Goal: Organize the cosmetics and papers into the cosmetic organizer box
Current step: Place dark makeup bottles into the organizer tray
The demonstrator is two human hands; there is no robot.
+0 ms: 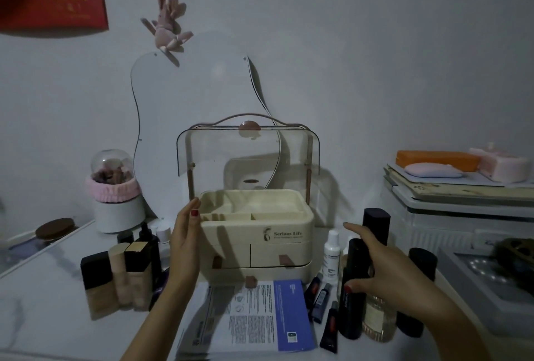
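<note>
Cream plastic, lid raised clear: the cosmetic organizer box stands at the desk's back edge, its top tray bare. I see foundation bottles crowding its left, papers flat before it. My left hand lies relaxed against its left wall; my right hand grips a tall black bottle.

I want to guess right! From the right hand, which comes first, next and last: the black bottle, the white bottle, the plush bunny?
From the right hand:
1. Black bottle, under its thumb.
2. White bottle, just left, beside the organizer.
3. Plush bunny, far up-left on the wall.
</note>
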